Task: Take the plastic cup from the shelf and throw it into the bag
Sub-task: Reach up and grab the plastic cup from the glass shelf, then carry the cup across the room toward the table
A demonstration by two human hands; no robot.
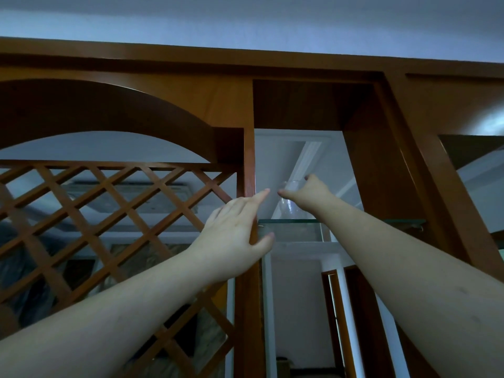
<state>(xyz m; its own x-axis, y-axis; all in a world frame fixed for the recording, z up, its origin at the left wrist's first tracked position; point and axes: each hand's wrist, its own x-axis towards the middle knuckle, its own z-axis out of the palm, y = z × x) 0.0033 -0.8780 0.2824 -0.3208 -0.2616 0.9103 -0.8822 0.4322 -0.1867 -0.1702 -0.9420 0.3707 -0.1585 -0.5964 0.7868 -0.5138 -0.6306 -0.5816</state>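
The right hand (306, 193) is closed around a clear plastic cup (289, 204), the fingers (285, 192) curled round its upper part near the rim while the thumb side sits behind and cannot be made out. The cup stands upright on a glass shelf (293, 221), its base touching the glass or just above it; which of the two is hard to tell because the cup is see-through and dimly lit. The shelf spans an open bay of a tall brown wooden cabinet (300, 69), between a narrow wooden post (248, 165) on one side and a wider slanted upright on the other. The left hand (236, 227) is spread and holds nothing: its palm lies against the post, the forefinger stretched up toward the cup without touching it, the thumb hooked round the post's inner edge just below the shelf's level. Both bare forearms reach upward from the bottom corners of the view. To the left of the post, a wooden lattice (109, 214) of crossed slats fills the space under an arched panel. Behind the open bay a pale ceiling and white door frames show, and below the shelf the bay opens onto a dim room.
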